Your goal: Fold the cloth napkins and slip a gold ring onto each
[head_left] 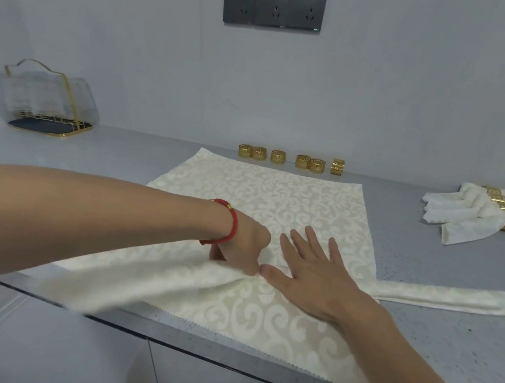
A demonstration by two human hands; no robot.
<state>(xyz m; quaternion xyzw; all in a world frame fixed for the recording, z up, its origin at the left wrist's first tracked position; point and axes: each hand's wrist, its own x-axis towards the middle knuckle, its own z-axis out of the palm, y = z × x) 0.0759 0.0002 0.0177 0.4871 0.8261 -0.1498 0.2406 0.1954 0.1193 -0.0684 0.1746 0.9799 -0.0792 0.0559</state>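
Napkin cloth (275,201), cream with a pale scroll pattern, lies spread flat on the grey counter (452,333), its near edge hanging slightly over the counter's front. A second napkin, folded into a long narrow strip (444,294), lies across it; the strip's right end stretches out over the bare counter, while its left part lifts toward the viewer and blurs. The left hand (236,247), wearing a red cord bracelet (230,224) at the wrist, pinches the strip at its middle with curled fingers. The right hand (307,273) lies flat with straight, spread fingers, pressing down on the cloth just beside that pinch, its thumb tip almost touching the left hand.

Along the back of the counter, just beyond the spread napkin's far edge, six gold rings (291,159) stand in a loose row; five sit on their rims and the rightmost is turned on its side. At the right of the counter, well apart from the hands, a pile of finished napkins (462,214) lies fanned, each with a gold ring around its middle. At the far left stands a clear holder with gold trim (47,97). On the wall above, three dark sockets (273,4) are mounted side by side
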